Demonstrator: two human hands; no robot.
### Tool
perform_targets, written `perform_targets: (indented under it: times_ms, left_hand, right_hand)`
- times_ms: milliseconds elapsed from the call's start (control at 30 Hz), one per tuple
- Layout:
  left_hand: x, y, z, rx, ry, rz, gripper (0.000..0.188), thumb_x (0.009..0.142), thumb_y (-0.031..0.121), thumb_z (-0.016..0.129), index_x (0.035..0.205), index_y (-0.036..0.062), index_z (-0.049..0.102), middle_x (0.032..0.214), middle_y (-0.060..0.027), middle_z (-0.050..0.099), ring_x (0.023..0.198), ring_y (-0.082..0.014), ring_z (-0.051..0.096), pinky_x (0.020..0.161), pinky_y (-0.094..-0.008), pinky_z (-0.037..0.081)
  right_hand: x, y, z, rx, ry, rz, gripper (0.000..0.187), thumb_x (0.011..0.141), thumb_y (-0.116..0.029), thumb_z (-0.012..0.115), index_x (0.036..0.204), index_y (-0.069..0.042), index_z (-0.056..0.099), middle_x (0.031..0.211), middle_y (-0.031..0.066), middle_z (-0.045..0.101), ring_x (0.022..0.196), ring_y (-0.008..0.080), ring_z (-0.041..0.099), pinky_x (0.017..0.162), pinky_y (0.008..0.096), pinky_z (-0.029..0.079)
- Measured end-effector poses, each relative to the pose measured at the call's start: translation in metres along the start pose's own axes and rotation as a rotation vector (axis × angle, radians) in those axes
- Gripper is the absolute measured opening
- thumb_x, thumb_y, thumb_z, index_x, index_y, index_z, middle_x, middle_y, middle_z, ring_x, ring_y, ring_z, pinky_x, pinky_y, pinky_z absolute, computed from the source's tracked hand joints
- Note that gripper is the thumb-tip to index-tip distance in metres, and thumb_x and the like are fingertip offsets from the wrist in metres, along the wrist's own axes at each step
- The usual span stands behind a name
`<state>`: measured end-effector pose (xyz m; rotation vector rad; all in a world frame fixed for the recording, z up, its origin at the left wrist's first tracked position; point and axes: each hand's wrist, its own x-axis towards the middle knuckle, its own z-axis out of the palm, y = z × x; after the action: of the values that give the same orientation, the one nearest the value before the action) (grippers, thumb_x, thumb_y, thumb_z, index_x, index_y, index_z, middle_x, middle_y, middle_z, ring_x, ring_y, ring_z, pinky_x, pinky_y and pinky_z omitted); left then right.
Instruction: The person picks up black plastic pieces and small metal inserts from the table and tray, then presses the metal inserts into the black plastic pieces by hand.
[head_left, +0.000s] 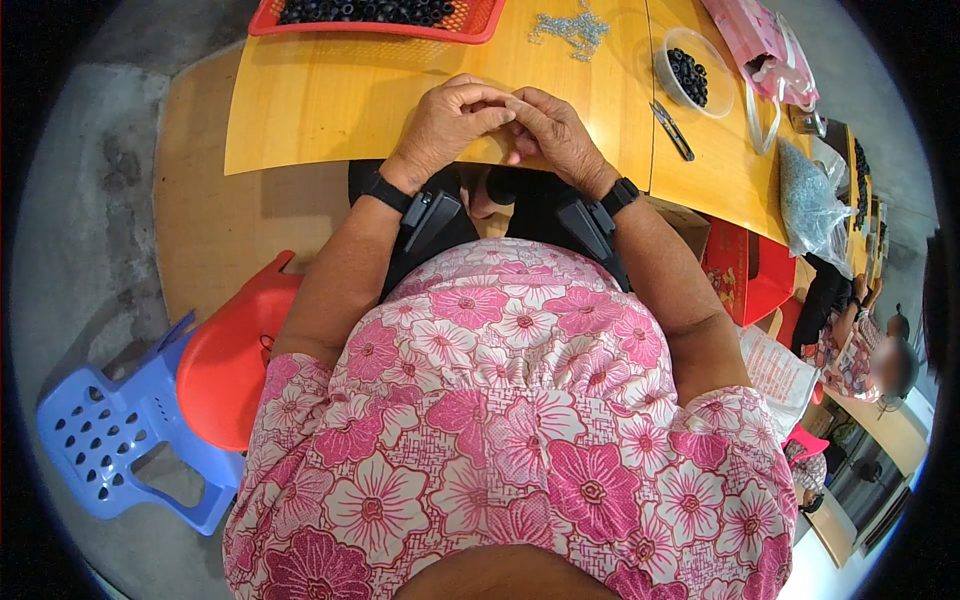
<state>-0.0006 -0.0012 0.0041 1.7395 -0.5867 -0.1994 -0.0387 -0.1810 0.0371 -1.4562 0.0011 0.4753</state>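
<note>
My left hand (447,122) and my right hand (558,135) meet over the near edge of the yellow table (330,110). Thumbs and fingertips are pinched together, and whatever sits between them is too small or hidden to make out. Beyond my hands lies a loose pile of small clear-silvery pieces (575,32). A red plastic basket (475,35) of small black ring-like parts stands at the far left. To the right, a round clear tub (722,98) holds more black parts (688,75). A slim dark hand tool (673,132) rests beside that tub.
A pink bag (765,50) and a clear bag of small greyish pieces (808,195) occupy the table's right side. Red (225,370) and blue plastic seats (95,440) stand at my left. Under the table's right is a red box (727,265). Other people (850,350) sit farther right.
</note>
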Motion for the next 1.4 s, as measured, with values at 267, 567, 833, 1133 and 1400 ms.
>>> perform_targets:
  times_ms: [267, 567, 833, 1133, 1400]
  left_hand:
    - [0.0, 0.007, 0.001, -0.186, -0.024, -0.132, 0.035, 0.087, 0.027, 0.064, 0.11, 0.0004, 0.063, 0.089, -0.0081, 0.066, 0.078, -0.0117, 0.064, 0.069, -0.0219, 0.053]
    - [0.005, 0.006, -0.005, -0.368, -0.173, -0.271, 0.038, 0.088, 0.025, 0.062, 0.117, 0.0003, 0.059, 0.09, -0.0069, 0.066, 0.076, -0.0111, 0.065, 0.07, -0.022, 0.054]
    - [0.002, 0.016, -0.001, -0.352, -0.088, -0.287, 0.035, 0.089, 0.022, 0.062, 0.117, 0.0011, 0.06, 0.09, -0.0063, 0.066, 0.075, -0.01, 0.064, 0.069, -0.0211, 0.053]
    - [-0.002, 0.012, 0.009, -0.241, 0.025, -0.135, 0.025, 0.087, 0.009, 0.062, 0.111, 0.0018, 0.061, 0.086, -0.0013, 0.062, 0.076, -0.0064, 0.059, 0.068, -0.0188, 0.051]
    - [-0.002, 0.014, 0.01, -0.249, 0.051, -0.186, 0.021, 0.087, 0.013, 0.063, 0.105, 0.0028, 0.063, 0.084, -0.0006, 0.063, 0.071, -0.0055, 0.059, 0.064, -0.018, 0.05]
  right_hand:
    - [0.002, 0.008, 0.003, -0.019, 0.001, -0.054, 0.024, 0.097, -0.025, 0.046, 0.1, -0.001, 0.053, 0.07, -0.001, 0.046, 0.056, 0.0063, 0.045, 0.056, 0.0216, 0.05]
    - [0.002, 0.009, 0.002, -0.049, -0.026, -0.039, 0.027, 0.098, -0.024, 0.044, 0.108, -0.001, 0.053, 0.079, 0.0031, 0.057, 0.06, 0.0071, 0.052, 0.058, 0.0231, 0.053]
    - [0.005, 0.009, 0.004, 0.014, 0.014, -0.05, 0.025, 0.097, -0.023, 0.046, 0.104, 0.0, 0.053, 0.081, 0.006, 0.06, 0.058, 0.0076, 0.052, 0.056, 0.0246, 0.054]
    - [0.008, 0.006, -0.021, 0.429, -0.184, 0.052, 0.037, 0.092, -0.037, 0.055, 0.101, -0.001, 0.056, 0.072, -0.0009, 0.048, 0.053, 0.0065, 0.039, 0.059, 0.0271, 0.05]
    - [0.01, 0.001, -0.025, 0.507, -0.267, 0.168, 0.037, 0.089, -0.039, 0.059, 0.103, -0.005, 0.058, 0.07, -0.0035, 0.048, 0.052, 0.0065, 0.038, 0.061, 0.0285, 0.044]
